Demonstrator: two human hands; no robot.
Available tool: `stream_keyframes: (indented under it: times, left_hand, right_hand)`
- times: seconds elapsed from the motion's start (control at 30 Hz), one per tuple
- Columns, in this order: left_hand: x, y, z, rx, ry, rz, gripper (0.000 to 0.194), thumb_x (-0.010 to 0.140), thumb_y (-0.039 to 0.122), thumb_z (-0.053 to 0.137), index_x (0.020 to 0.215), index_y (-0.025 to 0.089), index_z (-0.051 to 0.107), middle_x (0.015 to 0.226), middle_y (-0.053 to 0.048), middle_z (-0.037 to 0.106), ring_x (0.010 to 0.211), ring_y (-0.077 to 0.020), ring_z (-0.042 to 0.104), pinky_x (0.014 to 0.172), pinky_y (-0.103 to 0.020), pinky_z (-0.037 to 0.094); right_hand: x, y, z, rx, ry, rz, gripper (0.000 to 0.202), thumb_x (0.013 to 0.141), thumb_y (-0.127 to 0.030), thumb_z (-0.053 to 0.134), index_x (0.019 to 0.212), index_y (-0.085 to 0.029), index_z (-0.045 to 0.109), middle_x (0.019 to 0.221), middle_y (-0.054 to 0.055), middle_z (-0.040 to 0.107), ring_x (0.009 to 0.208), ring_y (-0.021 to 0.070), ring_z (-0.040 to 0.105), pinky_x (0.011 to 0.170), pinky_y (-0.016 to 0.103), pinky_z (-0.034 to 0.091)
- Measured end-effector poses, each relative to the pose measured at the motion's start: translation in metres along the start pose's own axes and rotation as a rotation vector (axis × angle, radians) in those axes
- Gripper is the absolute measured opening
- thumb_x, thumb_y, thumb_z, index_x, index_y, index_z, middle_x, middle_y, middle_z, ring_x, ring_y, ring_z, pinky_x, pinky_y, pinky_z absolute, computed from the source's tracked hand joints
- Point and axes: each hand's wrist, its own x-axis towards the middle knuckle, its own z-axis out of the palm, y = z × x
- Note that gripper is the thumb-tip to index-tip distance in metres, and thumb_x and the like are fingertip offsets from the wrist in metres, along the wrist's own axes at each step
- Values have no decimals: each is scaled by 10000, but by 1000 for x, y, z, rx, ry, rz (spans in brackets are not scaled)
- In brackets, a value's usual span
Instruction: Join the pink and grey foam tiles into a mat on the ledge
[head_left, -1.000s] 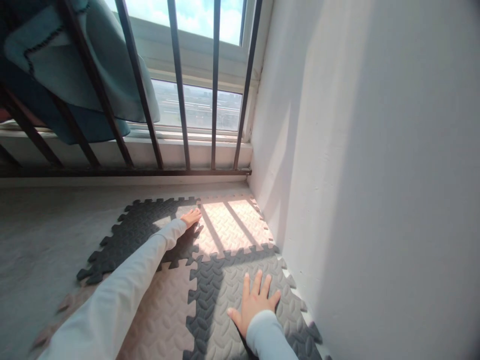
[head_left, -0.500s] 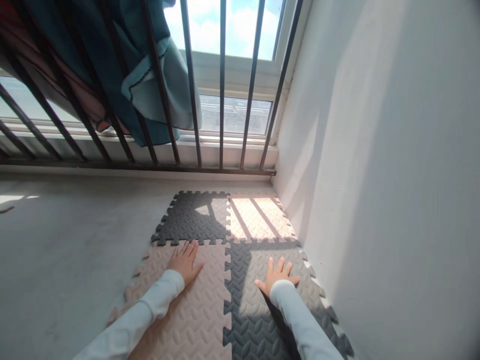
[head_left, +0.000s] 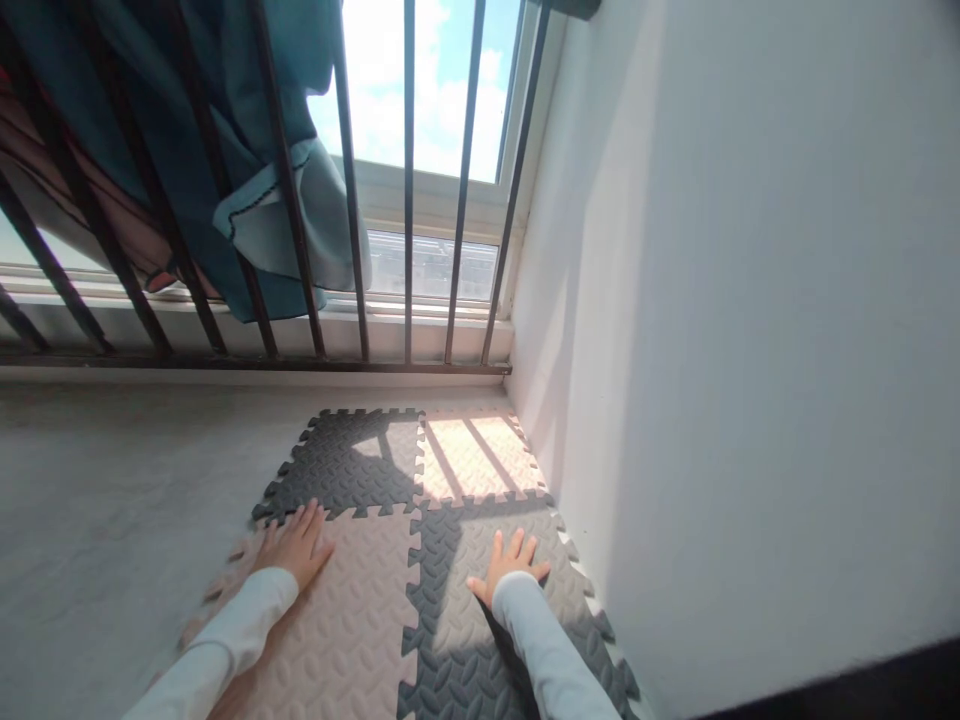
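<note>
My left hand (head_left: 295,548) lies flat on the near pink foam mat tile (head_left: 352,610), close to its far left corner, with the fingertips at the seam to the far dark grey tile (head_left: 337,465). My right hand (head_left: 510,562) rests with spread fingers on the near dark grey foam tile (head_left: 450,660), partly in sunlight. Beyond it lies the far pink tile (head_left: 480,455), brightly sunlit and crossed by bar shadows. The tiles' toothed edges meet along the seams. Neither hand holds anything.
A white wall (head_left: 720,330) rises along the mat's right side. Dark metal railing bars (head_left: 409,200) stand before a window (head_left: 435,265) at the back. Blue and pink curtain cloth (head_left: 285,220) hangs behind the bars. Grey floor (head_left: 112,520) extends to the left.
My left hand has slid left along the near pink tile toward its far left corner. My right hand stays in about the same place on the grey tile. The view has shifted.
</note>
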Motion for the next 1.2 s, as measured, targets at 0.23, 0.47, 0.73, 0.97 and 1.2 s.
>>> stream_keyframes:
  times: [0.23,0.47,0.73,0.97,1.2]
  left_hand:
    - [3,-16,10,-45,12,-90,569,791,402,296,1308,168,340,1420,-67,237,1303,-219,191,1029,-455,187]
    - [4,-30,0,-93,-65,-146,584,779,500,327,1322,290,285,1439,-77,193,1306,-286,155,1006,-453,205]
    - [8,-33,-6,-62,-126,-134,620,772,512,326,1331,252,268,1410,-133,254,1313,-269,130,1023,-458,159]
    - [8,-21,-26,-59,-187,-210,639,763,563,299,1324,256,293,1408,-154,248,1301,-315,150,963,-564,193]
    - [-10,69,-26,-172,-92,201,621,773,501,320,1348,299,201,1458,-34,77,1309,-318,104,973,-619,120]
  right_hand:
    - [-2,0,-3,6,-15,21,878,679,-598,480,1366,-190,117,1424,209,51,1258,437,38,839,712,112]
    - [-6,-1,-9,-14,-29,17,860,697,-600,452,1367,-189,105,1422,218,50,1256,438,47,828,722,89]
    - [-4,-2,-7,-20,-21,23,857,702,-613,433,1368,-191,100,1423,215,48,1254,441,44,829,723,88]
    - [-9,0,-13,4,-31,-8,857,707,-605,437,1368,-173,105,1422,218,43,1256,437,43,837,715,120]
    - [-10,0,-13,28,-21,-10,881,691,-615,465,1366,-164,124,1417,229,54,1252,447,45,836,724,102]
